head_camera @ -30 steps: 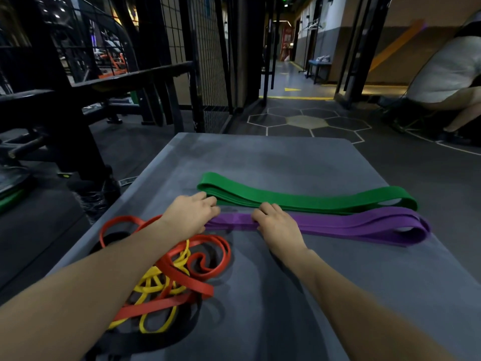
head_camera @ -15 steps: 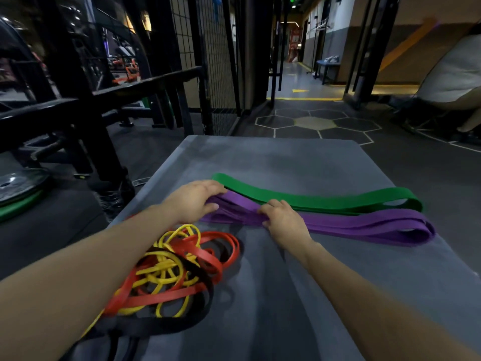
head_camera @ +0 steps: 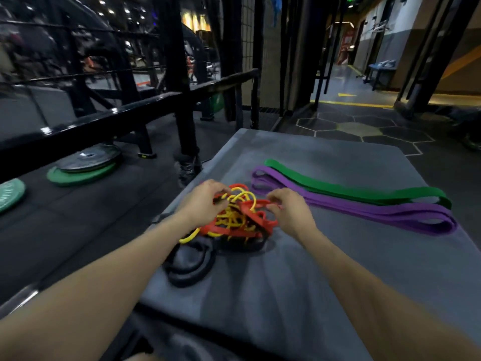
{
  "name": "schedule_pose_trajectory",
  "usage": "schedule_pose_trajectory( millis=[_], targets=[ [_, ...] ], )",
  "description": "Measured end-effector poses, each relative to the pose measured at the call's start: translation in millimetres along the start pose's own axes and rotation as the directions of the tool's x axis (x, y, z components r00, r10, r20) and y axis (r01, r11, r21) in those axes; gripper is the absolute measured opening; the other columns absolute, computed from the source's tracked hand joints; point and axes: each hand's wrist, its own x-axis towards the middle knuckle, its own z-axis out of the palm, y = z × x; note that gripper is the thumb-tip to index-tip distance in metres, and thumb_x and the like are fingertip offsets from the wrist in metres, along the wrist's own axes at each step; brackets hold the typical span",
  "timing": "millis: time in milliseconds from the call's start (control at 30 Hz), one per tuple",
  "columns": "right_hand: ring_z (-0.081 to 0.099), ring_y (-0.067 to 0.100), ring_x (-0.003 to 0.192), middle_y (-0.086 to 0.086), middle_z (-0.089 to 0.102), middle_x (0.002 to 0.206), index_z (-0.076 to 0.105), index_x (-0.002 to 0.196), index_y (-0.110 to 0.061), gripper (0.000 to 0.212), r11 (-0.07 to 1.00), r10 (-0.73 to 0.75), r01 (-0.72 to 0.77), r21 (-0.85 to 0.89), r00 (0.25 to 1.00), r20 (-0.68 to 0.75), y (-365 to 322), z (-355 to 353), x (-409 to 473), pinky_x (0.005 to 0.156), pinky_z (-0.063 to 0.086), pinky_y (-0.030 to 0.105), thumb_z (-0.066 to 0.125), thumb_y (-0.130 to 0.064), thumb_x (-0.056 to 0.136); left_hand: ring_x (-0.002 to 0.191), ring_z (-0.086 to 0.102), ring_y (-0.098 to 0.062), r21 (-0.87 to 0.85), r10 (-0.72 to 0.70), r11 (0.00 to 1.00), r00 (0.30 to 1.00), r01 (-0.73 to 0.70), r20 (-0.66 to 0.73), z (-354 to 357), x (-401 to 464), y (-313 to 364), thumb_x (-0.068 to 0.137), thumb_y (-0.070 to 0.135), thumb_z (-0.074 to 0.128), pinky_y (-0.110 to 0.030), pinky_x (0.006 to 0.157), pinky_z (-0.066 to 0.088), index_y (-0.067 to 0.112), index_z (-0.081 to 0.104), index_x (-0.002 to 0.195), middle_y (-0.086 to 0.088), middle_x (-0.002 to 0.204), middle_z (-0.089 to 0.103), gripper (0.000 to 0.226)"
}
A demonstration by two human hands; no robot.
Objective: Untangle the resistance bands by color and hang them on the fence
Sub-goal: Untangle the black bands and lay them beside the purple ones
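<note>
Hands [head_camera: 205,201] now off flat purple band [head_camera: 364,212]

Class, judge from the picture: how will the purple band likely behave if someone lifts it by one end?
The purple band lies flat in long folded loops, so it would probably droop limply. Being thin, it looks light. Its layers may slide apart, brushing the green band alongside.

Both hands are in the tangled pile on the grey tabletop [head_camera: 325,269]. The left hand [head_camera: 201,201] has fingers curled into the red and yellow bands [head_camera: 242,217], and the right hand [head_camera: 291,209] pinches a red strand at the pile's right edge. A black band [head_camera: 187,267] loops out underneath. The purple band [head_camera: 377,212] and green band [head_camera: 351,190] lie flat side by side, off to the right. Weight plates [head_camera: 83,165] sit on the floor beyond a black rail [head_camera: 117,121], left.
</note>
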Motion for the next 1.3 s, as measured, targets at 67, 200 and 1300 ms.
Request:
schedule_pose_trajectory(
  millis=[67,200,1300],
  targets=[
    [0.059,0.03,0.103,0.014,0.065,0.107,0.068,0.104,-0.009,0.022,0.999,-0.027,0.027,0.028,0.999,0.017,-17.4,12.4,-14.0,0.091,0.045,0.036,0.063,-0.014,0.083,0.107,0.057,-0.017,-0.004,-0.033,0.999,0.999,0.033,-0.001,-0.9,-24.7,-7.1,0.085,0.022,0.064,-0.029,0.093,0.045,0.018,0.062,0.116,-0.002,0.114,0.059,0.031],
    [0.053,0.027,0.107,0.01,0.062,0.11,0.067,0.106,-0.011,0.024,0.995,-0.058,0.06,0.074,0.998,-0.027,-43.2,36.0,-37.4,0.093,0.038,0.031,0.066,-0.018,0.083,0.105,0.055,-0.019,-0.009,-0.114,0.993,0.99,0.114,-0.086,-0.5,-68.6,-22.5,0.084,0.019,0.065,-0.032,0.09,0.045,0.017,0.062,0.111,-0.001,0.111,0.055,0.028],
    [0.046,-0.009,0.097,0.004,0.053,0.111,0.053,0.123,-0.032,0.062,0.821,-0.351,0.335,0.463,0.935,-0.055,-100.0,39.3,-55.0,0.083,0.032,0.0,0.075,-0.021,0.067,0.084,0.049,0.006,-0.469,0.131,0.841,0.943,-0.269,-0.307,-23.6,-109.3,-1.2,0.083,0.036,0.056,-0.008,0.079,0.039,0.034,0.054,0.093,0.013,0.09,0.045,0.011]
  ],
)
